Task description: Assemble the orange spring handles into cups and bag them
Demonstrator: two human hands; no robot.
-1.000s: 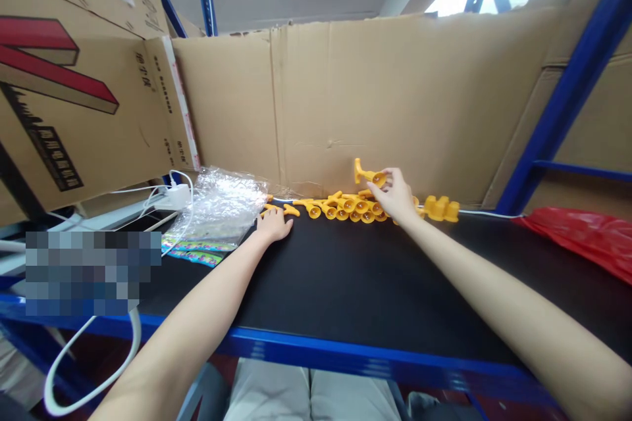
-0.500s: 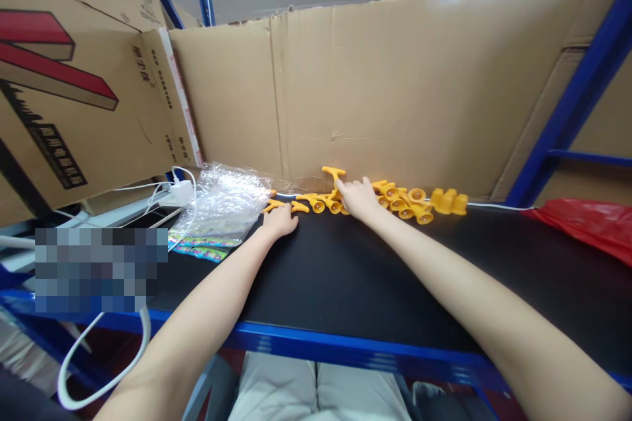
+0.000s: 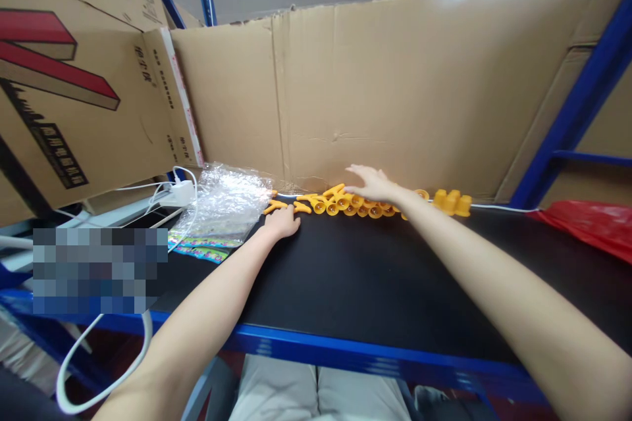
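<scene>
A row of yellow plastic pieces with T-shaped handles and round cup ends [image 3: 363,210] lies along the foot of the cardboard. At its left end, my left hand [image 3: 282,222] rests with curled fingers on a yellow T-handled piece [image 3: 302,208], whose handle ends stick out on both sides. My right hand [image 3: 372,183] hovers just above the middle of the row, fingers stretched and apart, with nothing in it. It covers part of the pieces behind it. Farther right, several yellow cups [image 3: 451,202] stand upside down.
Clear plastic bags [image 3: 224,200] with a colourful edge lie left of my left hand. White cables and a plug [image 3: 182,192] are beyond them. A cardboard sheet [image 3: 395,92] backs the black tabletop [image 3: 345,276]. A red plastic bag [image 3: 592,227] lies at the right, near a blue post [image 3: 567,99].
My right hand has let go of a T-handled piece, lifted and moved right. That piece, upright before, now lies tilted in the row, and the cups are packed closer. My left hand stays put.
</scene>
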